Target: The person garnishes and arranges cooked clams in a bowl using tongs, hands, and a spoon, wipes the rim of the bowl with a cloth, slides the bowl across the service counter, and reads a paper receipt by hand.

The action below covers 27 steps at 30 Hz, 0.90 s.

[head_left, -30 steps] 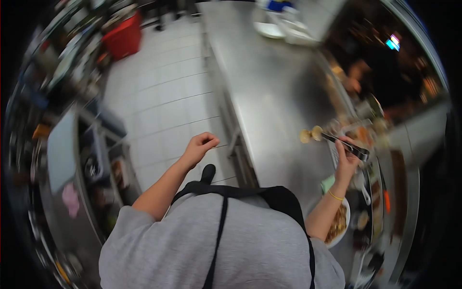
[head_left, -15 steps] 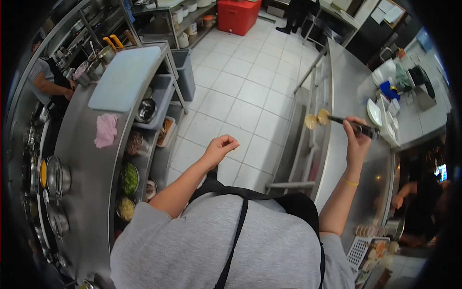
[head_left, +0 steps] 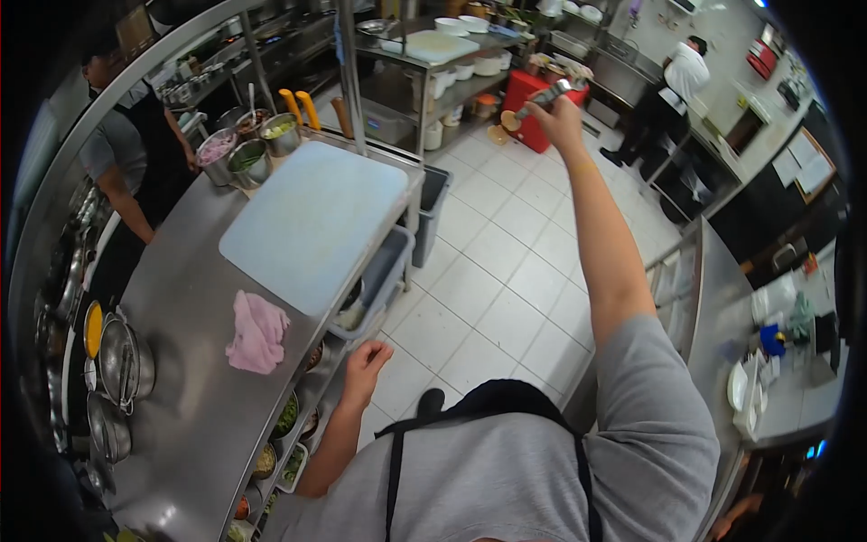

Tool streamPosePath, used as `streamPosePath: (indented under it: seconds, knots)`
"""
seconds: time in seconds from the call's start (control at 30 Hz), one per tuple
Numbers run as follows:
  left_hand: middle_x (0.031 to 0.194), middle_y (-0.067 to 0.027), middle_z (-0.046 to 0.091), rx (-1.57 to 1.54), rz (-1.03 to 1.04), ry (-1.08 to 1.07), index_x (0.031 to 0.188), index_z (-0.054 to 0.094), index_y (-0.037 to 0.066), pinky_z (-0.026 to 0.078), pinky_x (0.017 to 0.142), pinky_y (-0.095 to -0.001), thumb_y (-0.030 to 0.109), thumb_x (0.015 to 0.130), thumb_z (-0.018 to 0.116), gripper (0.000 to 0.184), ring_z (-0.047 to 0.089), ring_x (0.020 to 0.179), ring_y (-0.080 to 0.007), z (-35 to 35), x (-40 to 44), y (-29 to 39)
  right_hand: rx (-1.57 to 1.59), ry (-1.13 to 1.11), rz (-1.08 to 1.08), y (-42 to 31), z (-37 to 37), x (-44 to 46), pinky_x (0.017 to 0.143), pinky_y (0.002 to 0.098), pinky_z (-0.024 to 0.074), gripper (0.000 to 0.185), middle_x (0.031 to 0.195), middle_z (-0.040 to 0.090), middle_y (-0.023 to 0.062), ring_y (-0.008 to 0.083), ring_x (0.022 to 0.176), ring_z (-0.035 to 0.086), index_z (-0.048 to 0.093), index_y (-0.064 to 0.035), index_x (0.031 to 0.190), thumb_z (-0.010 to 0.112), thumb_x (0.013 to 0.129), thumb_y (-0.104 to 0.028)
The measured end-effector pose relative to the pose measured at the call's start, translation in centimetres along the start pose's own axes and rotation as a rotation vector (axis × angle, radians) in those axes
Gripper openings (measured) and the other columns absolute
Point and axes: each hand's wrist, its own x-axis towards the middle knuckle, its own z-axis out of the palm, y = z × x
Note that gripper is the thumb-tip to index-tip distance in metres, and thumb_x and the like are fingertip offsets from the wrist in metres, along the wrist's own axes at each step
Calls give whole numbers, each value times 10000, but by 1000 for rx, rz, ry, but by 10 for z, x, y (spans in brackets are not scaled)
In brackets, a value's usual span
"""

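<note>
My right hand [head_left: 562, 117] is stretched out ahead at the top of the view, closed on a pair of tongs [head_left: 551, 91]. The tongs have a dark and metal handle and rounded yellowish tips [head_left: 498, 134], which point down to the left over the floor. Nothing shows between the tips. My left hand [head_left: 366, 366] hangs beside the steel counter's edge, fingers loosely bent and nothing seen in them. Nearest to it on the counter are a pink cloth [head_left: 257, 332] and a pale blue cutting board [head_left: 312, 221].
Metal pots of chopped food [head_left: 248, 163] stand behind the board. Shelves with food containers [head_left: 287, 415] run under the left counter [head_left: 194, 388]. A person [head_left: 135, 154] stands beyond it; another person [head_left: 673, 95] stands at the back. A red cooler [head_left: 524, 108] sits on the tiled floor.
My view has turned left toward the counter with the cutting board. My right hand has swung the tongs from above the right counter to far ahead. My left hand is now nearer the left counter.
</note>
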Motion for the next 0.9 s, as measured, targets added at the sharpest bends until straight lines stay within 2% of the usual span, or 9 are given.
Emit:
streamPosePath:
  seconds: [0.17,0.4,0.5,0.6,0.67,0.73,0.77,0.8,0.9]
  knots:
    - [732,8,544,-88,-180,208,793,575,22,383,680,-205,114,803,601,96,478,704,-65,-29,-10,-16,-421,75,41,45,114,50,630,351,471,357,726,597,141,276,677,592,589,-21,763,747,602,-298]
    - [739,1,546,-109,-207,-15,795,569,23,379,691,-210,98,813,584,78,482,716,-74,-5,39,-18,-55,-131,40,51,106,-41,649,356,462,346,811,583,105,250,755,578,571,-67,789,761,583,-269]
    - [743,-4,550,-104,-199,-235,795,568,25,383,698,-216,100,814,582,78,487,722,-80,31,76,-13,-163,-164,-69,45,43,-113,662,375,445,300,803,544,78,272,764,546,551,-104,799,729,620,-267]
    - [746,-11,555,-97,-171,-497,798,568,28,383,705,-217,109,811,585,83,492,723,-91,72,106,-16,-379,-63,46,37,-58,-180,651,335,454,294,819,569,43,250,728,558,571,-91,824,741,622,-221]
    - [747,-16,557,7,-117,-519,797,568,34,383,706,-218,117,808,588,86,497,730,-93,104,119,-9,-467,46,230,38,-141,-228,628,325,450,289,806,567,48,245,711,554,571,-96,827,736,635,-236]
    - [752,-19,559,31,-88,-647,796,561,41,384,707,-218,129,810,589,94,500,736,-95,133,131,-9,-613,251,427,15,-221,-283,619,293,456,299,838,595,48,197,679,589,571,-94,841,752,634,-211]
    - [750,-20,560,15,-91,-734,795,553,44,385,701,-217,138,816,585,102,500,731,-94,164,133,-12,-624,503,620,-11,-291,-350,665,267,463,331,864,621,47,150,724,616,564,-74,878,760,630,-172]
    - [749,-17,559,18,-117,-779,798,547,47,389,698,-218,151,823,581,112,495,719,-91,181,130,-11,-551,685,629,-26,-321,-388,686,317,463,323,828,592,59,213,757,587,602,-89,871,746,610,-213]
    - [744,-10,549,77,-105,-967,803,547,52,396,711,-223,169,828,577,123,482,712,-85,236,91,-8,-826,966,743,-116,-386,-500,703,295,465,302,809,629,46,185,775,600,613,-100,868,747,619,-207]
